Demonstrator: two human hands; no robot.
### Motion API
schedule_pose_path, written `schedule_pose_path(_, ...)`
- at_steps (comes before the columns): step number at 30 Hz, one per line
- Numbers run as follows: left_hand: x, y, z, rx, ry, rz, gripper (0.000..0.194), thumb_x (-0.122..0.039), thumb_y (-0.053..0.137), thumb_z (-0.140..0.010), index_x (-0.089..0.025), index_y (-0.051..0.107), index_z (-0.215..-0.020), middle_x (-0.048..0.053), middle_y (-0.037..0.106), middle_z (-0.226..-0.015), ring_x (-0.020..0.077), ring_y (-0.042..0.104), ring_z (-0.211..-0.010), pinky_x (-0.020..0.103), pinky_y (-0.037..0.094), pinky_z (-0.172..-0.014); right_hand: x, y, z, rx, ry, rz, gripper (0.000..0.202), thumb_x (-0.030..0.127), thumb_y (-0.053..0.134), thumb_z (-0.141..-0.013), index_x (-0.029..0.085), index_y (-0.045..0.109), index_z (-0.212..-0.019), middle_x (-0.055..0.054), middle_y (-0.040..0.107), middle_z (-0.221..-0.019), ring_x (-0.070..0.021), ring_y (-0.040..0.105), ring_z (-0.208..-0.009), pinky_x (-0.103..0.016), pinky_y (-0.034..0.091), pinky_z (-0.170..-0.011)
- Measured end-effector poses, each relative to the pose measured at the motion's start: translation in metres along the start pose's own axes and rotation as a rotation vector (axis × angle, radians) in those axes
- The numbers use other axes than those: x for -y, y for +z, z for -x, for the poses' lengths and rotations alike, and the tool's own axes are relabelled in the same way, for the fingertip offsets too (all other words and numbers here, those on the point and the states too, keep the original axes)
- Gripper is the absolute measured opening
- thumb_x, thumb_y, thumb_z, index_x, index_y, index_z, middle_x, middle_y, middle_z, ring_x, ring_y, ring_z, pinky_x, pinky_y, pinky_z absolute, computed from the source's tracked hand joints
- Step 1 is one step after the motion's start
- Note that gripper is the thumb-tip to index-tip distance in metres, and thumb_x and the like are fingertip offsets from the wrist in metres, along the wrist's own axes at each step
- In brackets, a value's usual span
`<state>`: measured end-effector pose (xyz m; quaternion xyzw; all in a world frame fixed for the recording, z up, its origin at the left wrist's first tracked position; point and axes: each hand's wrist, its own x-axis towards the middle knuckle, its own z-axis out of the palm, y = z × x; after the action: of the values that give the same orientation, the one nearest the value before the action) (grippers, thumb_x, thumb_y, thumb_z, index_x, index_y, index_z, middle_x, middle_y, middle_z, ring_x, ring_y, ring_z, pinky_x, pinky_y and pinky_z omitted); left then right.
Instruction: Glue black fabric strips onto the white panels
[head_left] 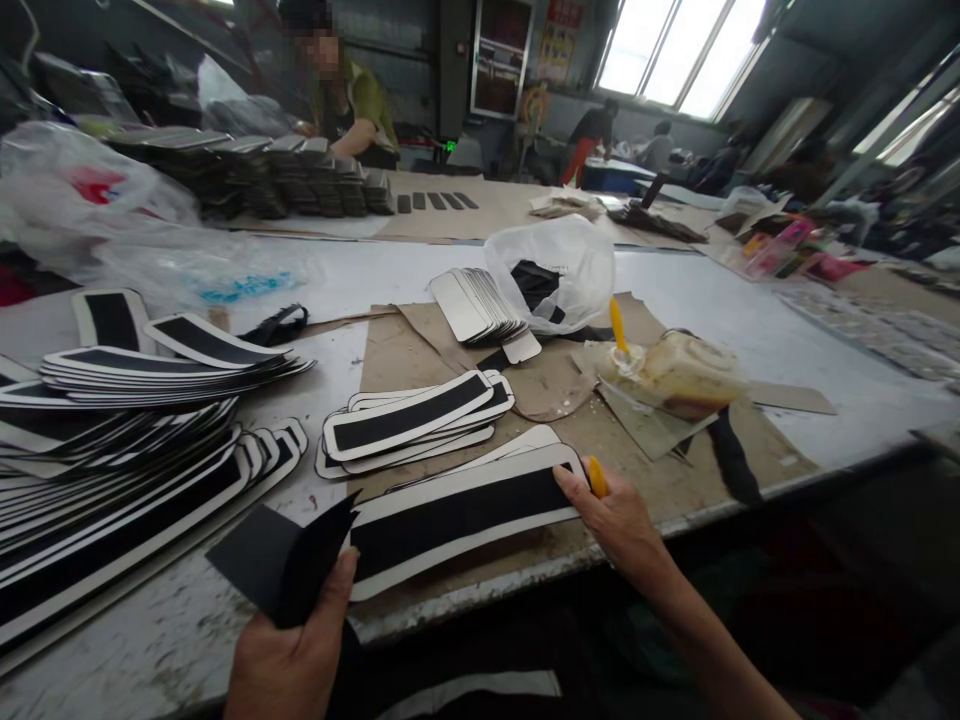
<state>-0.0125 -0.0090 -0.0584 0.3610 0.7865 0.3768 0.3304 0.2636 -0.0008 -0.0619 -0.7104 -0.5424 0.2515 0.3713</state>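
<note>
My left hand point(292, 640) is closed around some black strips point(259, 560), and its thumb lies by the left end of a long white-edged black panel point(465, 520). At the panel's right end, my right hand point(615, 515) pinches the corner, with a yellow-handled tool point(598, 477) between its fingers. The tool's far end is hidden. Just beyond the panel, a small pile of similar panels point(412, 415) lies on brown paper point(547, 400). Larger stacks of white-edged black panels point(150, 500) spread at the left.
Beyond the brown paper's middle stand pale boards point(480, 305) and a plastic bag with black pieces point(555, 275). A glue-stained container point(690, 370) lies right, beside a yellow stick point(618, 325). A person point(360, 105) works behind dark stacks point(270, 175). The table edge point(525, 580) is near me.
</note>
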Motion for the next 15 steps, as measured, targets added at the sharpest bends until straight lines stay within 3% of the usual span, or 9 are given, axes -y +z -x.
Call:
schedule_pose_path(8,-0.006,0.005,0.0,0.014,-0.013,0.009,0.043,-0.048,0.071,-0.059,-0.019,0.066,-0.09,0.007,0.069,-0.103,0.0321,0.056,-0.108,0.035,0.039,-0.1,-0.008,0.004,-0.001,-0.014,0.0,0.09,0.038,0.05,0.044,-0.085,0.021,0.039,-0.061,0.006,0.035,-0.055,-0.0101,0.034,-0.051,-0.023,0.028,-0.051)
schedule_pose_path(15,0.002,0.006,-0.002,0.012,-0.072,0.008,0.037,-0.045,0.074,-0.056,-0.019,0.067,-0.081,0.007,0.071,-0.097,0.033,0.058,-0.104,0.037,0.041,-0.098,-0.012,0.007,0.001,-0.051,-0.033,0.162,0.039,0.049,0.042,-0.086,0.022,0.035,-0.059,0.006,0.032,-0.052,-0.0096,0.031,-0.048,-0.023,0.026,-0.049)
